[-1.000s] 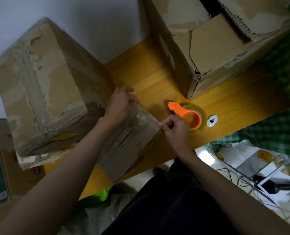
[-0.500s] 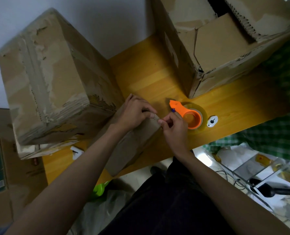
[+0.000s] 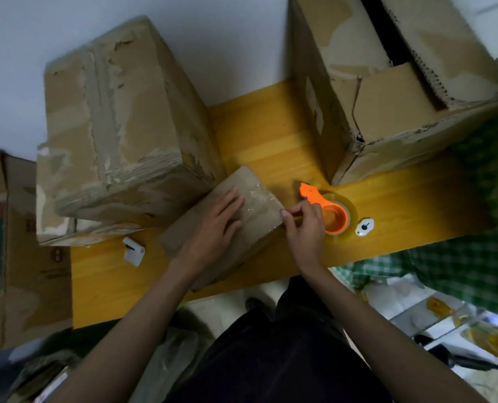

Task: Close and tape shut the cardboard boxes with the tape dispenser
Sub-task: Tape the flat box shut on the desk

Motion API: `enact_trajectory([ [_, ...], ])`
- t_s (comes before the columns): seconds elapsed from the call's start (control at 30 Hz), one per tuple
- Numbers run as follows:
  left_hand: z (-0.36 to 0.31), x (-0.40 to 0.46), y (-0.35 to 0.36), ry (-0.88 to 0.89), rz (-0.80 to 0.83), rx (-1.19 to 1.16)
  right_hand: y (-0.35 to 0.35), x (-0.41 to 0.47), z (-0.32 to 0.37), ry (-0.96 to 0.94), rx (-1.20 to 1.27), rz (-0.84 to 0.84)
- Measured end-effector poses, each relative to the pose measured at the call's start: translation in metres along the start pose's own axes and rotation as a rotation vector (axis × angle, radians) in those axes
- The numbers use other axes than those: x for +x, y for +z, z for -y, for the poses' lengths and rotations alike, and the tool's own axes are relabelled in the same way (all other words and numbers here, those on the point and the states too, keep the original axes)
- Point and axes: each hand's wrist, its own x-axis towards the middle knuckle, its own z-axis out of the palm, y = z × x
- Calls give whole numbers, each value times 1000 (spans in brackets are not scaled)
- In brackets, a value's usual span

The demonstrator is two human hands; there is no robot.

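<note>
Left hand (image 3: pixel 213 231) presses flat, fingers straight, on small box (image 3: pixel 236 216). Right hand (image 3: pixel 303 225) pinches what looks like tape at box edge, beside tape dispenser (image 3: pixel 326 210) on tabletop (image 3: pixel 271 135).

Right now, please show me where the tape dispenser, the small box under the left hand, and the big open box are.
tape dispenser (image 3: pixel 333 218): head view, on its orange ring.
small box (image 3: pixel 259 209): head view, on its taped top face.
open box (image 3: pixel 387 103): head view, on a folded flap.
left hand (image 3: pixel 217 221): head view, on its back.
</note>
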Motion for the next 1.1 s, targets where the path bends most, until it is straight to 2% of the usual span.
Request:
enact_trajectory([
  [0.1, 22, -41, -6, -125, -16, 60, -1, -5, 11, 31, 11, 22],
  [0.17, 37, -67, -11, -231, -72, 72, 2, -13, 16, -17, -48, 20],
  [0.27, 54, -89, -17, -388, -94, 21, 13, -29, 15, -1, -62, 192],
  [0.33, 58, -95, -20, -410, -94, 8, 20, -37, 15, 13, -54, 275],
  [0.4, 56, -93, -21, -402, -94, 28, 21, -35, 18, 3, -65, 278],
  [0.53, 45, -92, -14, -361, -74, 55, 16, -20, 26, 4, -101, 259],
  [0.63, 31, -92, -6, -231, -49, -7, 7, -19, 30, -13, -123, 315],
  [0.8, 10, -84, -10, 27, 162, 200, -13, -45, 31, -182, -468, 533],
  [0.93, 4, -74, -17, 227, 269, 393, -24, -57, 26, -348, -720, 711],
  [1.0, 2, -71, -17, 246, 284, 440, -25, -54, 27, -421, -821, 756],
  [1.1, -5, -64, -12, 186, 283, 466, -24, -38, 30, -419, -842, 795],
])
